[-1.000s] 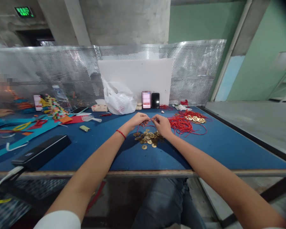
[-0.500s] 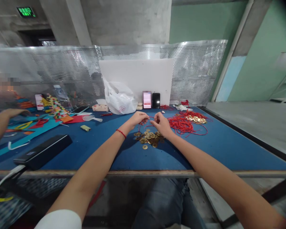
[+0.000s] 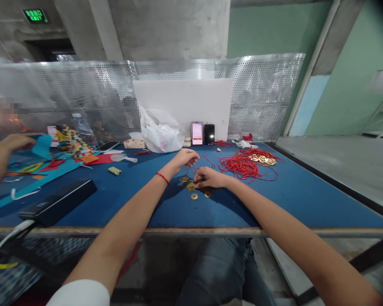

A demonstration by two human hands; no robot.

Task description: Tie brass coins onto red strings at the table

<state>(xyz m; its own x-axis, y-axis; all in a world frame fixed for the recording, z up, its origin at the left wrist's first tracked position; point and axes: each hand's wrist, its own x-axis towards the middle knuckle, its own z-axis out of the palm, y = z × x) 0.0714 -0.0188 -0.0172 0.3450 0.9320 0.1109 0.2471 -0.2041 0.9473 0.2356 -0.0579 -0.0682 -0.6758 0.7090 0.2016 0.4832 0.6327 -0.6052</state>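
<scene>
Pinched in the fingers of my left hand [image 3: 187, 157] is a thin red cord [image 3: 207, 158], its loose end curving off to the right and another part hanging down. My right hand [image 3: 207, 177] is down at the pile of brass coins with holes [image 3: 190, 186], thumb and fingers together over it. Whether a coin is between those fingertips is hidden. One coin [image 3: 194, 196] lies apart in front of the pile. To the right rests a tangle of red cords [image 3: 242, 165], with more gold coins [image 3: 264, 160] behind it.
A white plastic bag [image 3: 162, 131] and two phones [image 3: 197, 133] stand at the back. On the left are a black power bank [image 3: 59, 203], a lighter [image 3: 114, 171] and coloured strips. Another person's hand [image 3: 19, 141] holds blue material [image 3: 42, 147] at far left.
My right hand has left the cord near my left hand and come down onto the coin pile. My left hand stays nearly still. The other person's hand has lifted blue material.
</scene>
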